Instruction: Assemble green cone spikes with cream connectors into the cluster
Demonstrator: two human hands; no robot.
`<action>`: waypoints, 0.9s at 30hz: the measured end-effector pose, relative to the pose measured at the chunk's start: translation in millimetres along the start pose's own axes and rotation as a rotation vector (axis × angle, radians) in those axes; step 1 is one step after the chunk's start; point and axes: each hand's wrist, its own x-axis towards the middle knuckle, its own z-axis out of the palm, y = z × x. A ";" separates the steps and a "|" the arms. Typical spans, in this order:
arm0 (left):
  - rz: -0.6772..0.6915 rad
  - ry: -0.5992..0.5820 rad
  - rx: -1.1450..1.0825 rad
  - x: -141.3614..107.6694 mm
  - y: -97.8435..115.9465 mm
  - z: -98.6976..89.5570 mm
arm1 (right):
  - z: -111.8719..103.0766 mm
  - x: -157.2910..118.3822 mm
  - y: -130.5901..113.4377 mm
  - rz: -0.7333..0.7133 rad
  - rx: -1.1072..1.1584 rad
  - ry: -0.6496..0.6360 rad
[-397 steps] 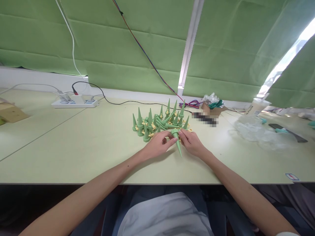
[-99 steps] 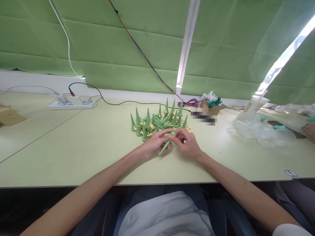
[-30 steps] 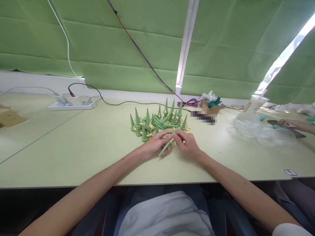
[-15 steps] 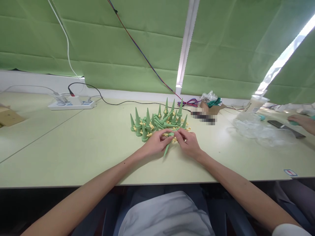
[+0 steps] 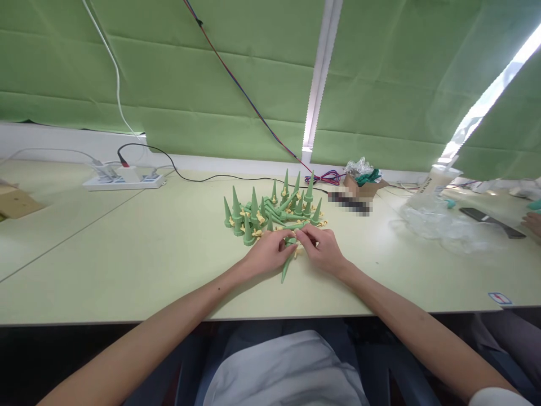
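My left hand is closed on a green cone-shaped piece, whose pointed end slants down toward the table's front. My right hand meets it at the fingertips, thumb and finger pinched together. What the right fingers hold is too small and covered to make out. A small yellow piece shows just under the right thumb. Beyond both hands lies a cluster of green cones, several standing on their wide bases and others lying flat. Small yellow figure-like pieces are scattered among them.
A power strip with plugs sits at the back left, near a cardboard piece. Behind the cones lie coiled wires and a small brown box. At right are a cup, clear plastic, a phone and another person's hand.
The held green cone has come slightly nearer the table's front, with my left hand shifting along. The other person's hand at the far right has drawn back toward the edge of view.
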 end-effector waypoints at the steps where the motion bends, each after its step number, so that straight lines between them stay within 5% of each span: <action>1: 0.002 -0.009 0.015 0.0 0.3 -0.1 | 0.1 -0.1 0.0 0.000 0.003 -0.009; 27: 0.024 0.036 0.111 -0.4 -1.3 0.8 | 1.5 -1.4 2.7 -0.021 -0.026 -0.099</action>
